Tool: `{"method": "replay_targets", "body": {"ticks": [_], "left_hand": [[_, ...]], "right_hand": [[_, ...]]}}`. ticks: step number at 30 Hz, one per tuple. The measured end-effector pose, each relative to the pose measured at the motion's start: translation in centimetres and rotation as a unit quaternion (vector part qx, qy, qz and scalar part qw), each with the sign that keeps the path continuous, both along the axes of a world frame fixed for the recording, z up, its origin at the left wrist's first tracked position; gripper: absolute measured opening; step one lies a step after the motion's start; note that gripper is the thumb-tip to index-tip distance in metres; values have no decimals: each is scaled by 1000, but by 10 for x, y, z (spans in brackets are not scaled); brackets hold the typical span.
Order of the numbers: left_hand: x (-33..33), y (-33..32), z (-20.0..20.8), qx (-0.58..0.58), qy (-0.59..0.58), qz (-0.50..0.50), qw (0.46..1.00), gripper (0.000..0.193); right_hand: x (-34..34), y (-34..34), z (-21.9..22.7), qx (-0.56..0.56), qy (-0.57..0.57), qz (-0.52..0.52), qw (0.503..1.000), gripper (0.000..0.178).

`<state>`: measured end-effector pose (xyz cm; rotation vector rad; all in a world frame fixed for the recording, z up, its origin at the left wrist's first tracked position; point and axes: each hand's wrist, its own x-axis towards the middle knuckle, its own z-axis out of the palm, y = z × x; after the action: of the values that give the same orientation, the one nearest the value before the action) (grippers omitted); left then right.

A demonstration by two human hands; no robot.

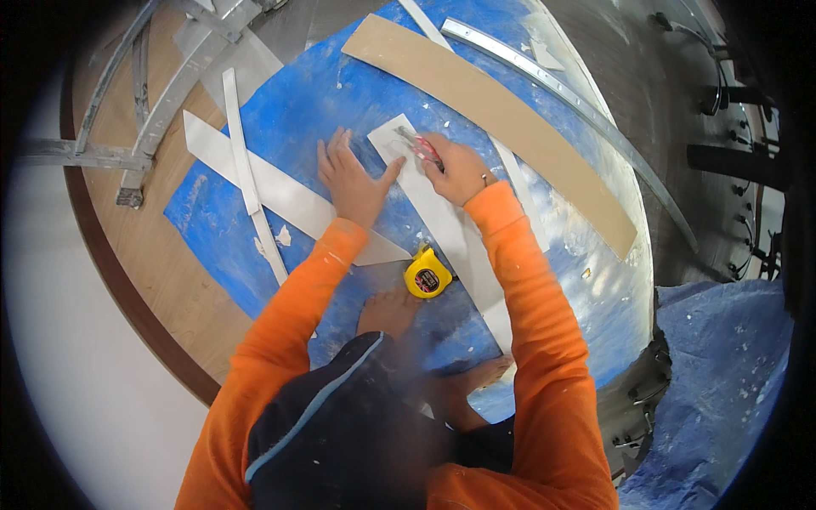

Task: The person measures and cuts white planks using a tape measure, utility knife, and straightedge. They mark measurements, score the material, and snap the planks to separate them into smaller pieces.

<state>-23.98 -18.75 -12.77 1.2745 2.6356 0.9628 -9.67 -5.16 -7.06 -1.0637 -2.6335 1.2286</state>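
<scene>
My right hand (459, 170) is closed around a red-and-silver utility knife (425, 149). The knife's metal end rests at the far end of a white board strip (438, 217), which runs from the middle toward my feet. To the left of that strip, my left hand (353, 178) is spread, its thumb reaching to the strip's edge and nothing in its grasp. A yellow tape measure (427, 274) lies between this strip and another white strip (289, 204). That second strip passes under a narrow white piece (240, 144).
A blue, dust-marked sheet (280, 110) covers the floor. A long brown strip (493, 110) and a metal profile (561, 89) lie at the far right. A metal ladder-like frame (174, 98) stands far left. Cables and crumpled blue sheeting (722, 365) are at the right.
</scene>
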Motion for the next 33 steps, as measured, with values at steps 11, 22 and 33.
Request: {"method": "replay_targets", "body": {"ticks": [11,22,33], "left_hand": [[-8,-2,-5,-57,-36,-22,997,86],[-15,2,-18,-143,-27,-15,989,125],[-16,3,-20,-158,-30,-23,987,129]], "right_hand": [[-19,31,-8,-110,0,124,986,46],[-32,19,-12,248,-44,198,947,43],[-34,14,-16,259,-37,195,945,46]]}}
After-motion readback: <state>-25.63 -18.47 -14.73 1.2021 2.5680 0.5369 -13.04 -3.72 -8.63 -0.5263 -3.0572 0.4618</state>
